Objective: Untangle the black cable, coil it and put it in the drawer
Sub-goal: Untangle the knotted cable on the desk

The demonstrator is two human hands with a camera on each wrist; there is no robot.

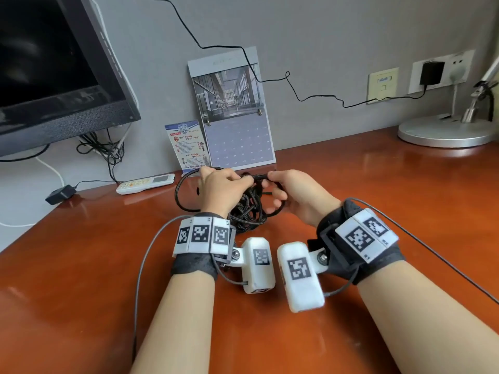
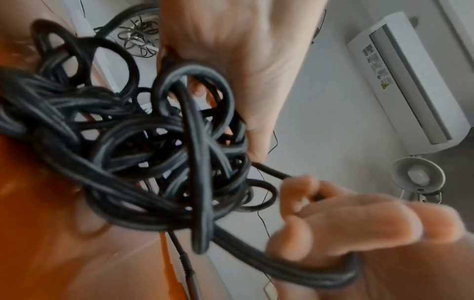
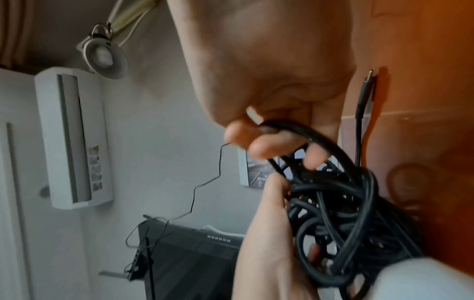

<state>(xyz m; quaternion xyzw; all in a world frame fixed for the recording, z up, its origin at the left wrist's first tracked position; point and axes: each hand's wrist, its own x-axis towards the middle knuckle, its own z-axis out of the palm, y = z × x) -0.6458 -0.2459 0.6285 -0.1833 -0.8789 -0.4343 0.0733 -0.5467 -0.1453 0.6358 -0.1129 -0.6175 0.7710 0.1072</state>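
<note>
I am holding the black cable [image 1: 247,209], a matte, round-sheathed cord knotted into a dense tangle of loops, just above the glossy reddish-brown wooden desk [image 1: 378,201] and in front of the calendar [image 1: 232,112] that is leaning against the grey wall. My left hand [image 1: 220,188] is curling its fingers around a strand at the top of the tangle, and my right hand [image 1: 294,197] is pinching the same strand just beside it, thumb and forefinger pressed together on the cord, so both grips are clamped on the cable. One wide loop is arcing out from the tangle toward the white remote control [image 1: 145,183], which is lying flat on the desk to the calendar's left. In the right wrist view, a straight, slim plug end of the cable [image 3: 364,97] is resting on the polished wood beside my hand. A small printed card [image 1: 186,145] is standing against the calendar's lower left edge. A dark flat monitor [image 1: 56,76] is sitting farther left of the calendar, and the round brushed-metal lamp base [image 1: 442,133] is resting well to its right. A thin black wire [image 1: 310,95] is trailing across the wall over the calendar to a plug in the wall socket [image 1: 432,72].
</note>
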